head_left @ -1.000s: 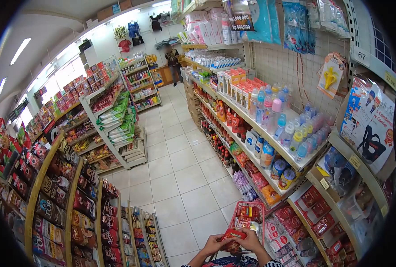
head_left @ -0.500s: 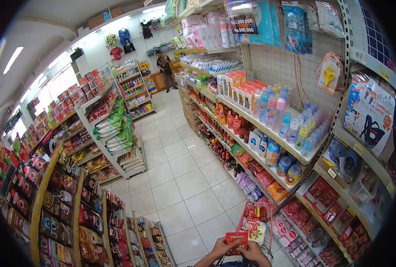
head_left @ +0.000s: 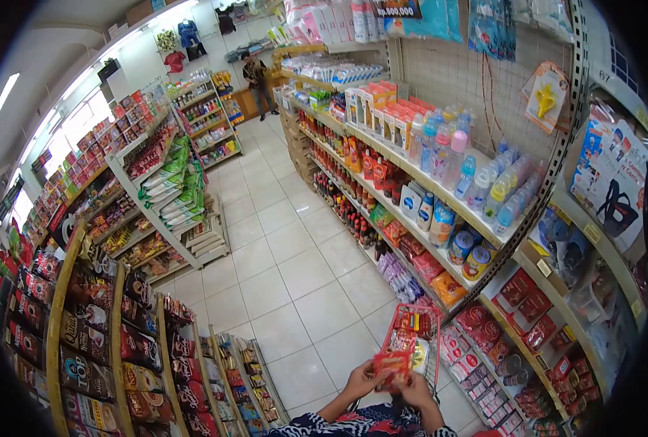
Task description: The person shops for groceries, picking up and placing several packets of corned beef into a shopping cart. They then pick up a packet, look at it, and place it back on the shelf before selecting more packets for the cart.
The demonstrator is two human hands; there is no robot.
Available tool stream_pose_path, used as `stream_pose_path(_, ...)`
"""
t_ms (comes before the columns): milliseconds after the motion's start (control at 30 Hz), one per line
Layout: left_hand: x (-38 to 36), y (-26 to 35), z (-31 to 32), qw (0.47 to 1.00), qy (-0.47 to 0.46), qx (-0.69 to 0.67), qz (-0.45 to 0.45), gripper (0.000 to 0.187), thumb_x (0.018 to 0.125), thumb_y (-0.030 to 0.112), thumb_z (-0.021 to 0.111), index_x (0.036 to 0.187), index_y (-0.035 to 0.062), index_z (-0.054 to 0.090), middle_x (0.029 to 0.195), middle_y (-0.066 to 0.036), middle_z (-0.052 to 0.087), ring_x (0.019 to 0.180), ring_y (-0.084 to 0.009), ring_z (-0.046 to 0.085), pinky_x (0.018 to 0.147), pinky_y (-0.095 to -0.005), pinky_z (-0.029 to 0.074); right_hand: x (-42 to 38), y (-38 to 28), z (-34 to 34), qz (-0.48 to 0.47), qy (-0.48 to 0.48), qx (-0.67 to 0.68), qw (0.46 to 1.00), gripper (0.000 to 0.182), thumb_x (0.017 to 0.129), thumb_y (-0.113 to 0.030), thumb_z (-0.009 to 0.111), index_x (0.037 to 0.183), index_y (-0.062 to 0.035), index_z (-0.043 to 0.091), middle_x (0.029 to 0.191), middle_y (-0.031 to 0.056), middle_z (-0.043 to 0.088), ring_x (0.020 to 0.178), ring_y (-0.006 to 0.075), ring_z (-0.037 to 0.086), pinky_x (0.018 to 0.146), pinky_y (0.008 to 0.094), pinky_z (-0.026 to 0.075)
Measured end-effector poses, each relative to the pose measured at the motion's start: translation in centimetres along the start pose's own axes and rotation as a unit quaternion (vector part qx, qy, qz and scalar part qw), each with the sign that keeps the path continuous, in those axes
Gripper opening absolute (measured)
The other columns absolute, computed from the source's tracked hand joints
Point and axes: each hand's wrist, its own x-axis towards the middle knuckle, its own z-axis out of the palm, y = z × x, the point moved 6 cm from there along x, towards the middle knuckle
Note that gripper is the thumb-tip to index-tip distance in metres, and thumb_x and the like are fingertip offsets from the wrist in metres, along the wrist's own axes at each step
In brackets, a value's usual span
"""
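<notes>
Between the fingertips of both hands, a small red packet (head_left: 391, 363) is held, just before the red basket (head_left: 411, 339). Left hand (head_left: 360, 379) and right hand (head_left: 416, 390) are closed on its edges. It is judged light, soft, perhaps slippery; the sealed edges should be gripped.

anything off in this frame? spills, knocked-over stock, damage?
Nothing stands out. The floor shows no spill, and the shelves look stocked and upright. Both hands, left hand and right hand, hold a red packet over the red basket.
</notes>
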Motion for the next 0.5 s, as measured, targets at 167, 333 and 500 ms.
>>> stream_pose_path(167, -1.4, -5.3, -0.8, 0.97, -0.015, 0.228, -0.08, 0.069, 0.079, 0.038, 0.087, 0.133, 0.0053, 0.059, 0.113, -0.012, 0.072, 0.106, -0.0216, 0.069, 0.093, -0.0372, 0.054, 4.2, 4.7, -7.5, 0.074, 0.088, 0.054, 0.992, 0.025, 0.089, -0.004, 0.072, 0.113, 0.0004, 0.067, 0.1, 0.0067, 0.072, 0.086, 0.0154, 0.069, 0.077, 0.0313, 0.058)
stream_pose_path(333, -0.8, -4.2, -0.4, 0.984, 0.082, 0.109, -0.112, 0.023, 0.085, 0.015, 0.08, 0.1, -0.0002, 0.073, 0.085, -0.005, 0.075, 0.076, -0.0092, 0.067, 0.072, -0.026, 0.053, 8.0, 10.2, -10.0, 0.177, 0.121, 0.232, 0.949, 0.018, 0.089, -0.007, 0.07, 0.106, -0.0026, 0.07, 0.094, 0.0063, 0.072, 0.08, 0.0158, 0.069, 0.071, 0.032, 0.056)
stream_pose_path(500, -1.0, -2.3, 1.9, 0.96, 0.155, 0.19, -0.138, 0.025, 0.083, 0.017, 0.078, 0.103, 0.0028, 0.074, 0.082, -0.006, 0.076, 0.077, -0.0129, 0.072, 0.069, -0.0288, 0.054, 10.6, 19.6, -11.0, 0.406, 0.131, 0.198, 0.883, 0.012, 0.087, -0.011, 0.066, 0.097, -0.0061, 0.068, 0.082, 0.0057, 0.069, 0.07, 0.0162, 0.065, 0.061, 0.0323, 0.052)
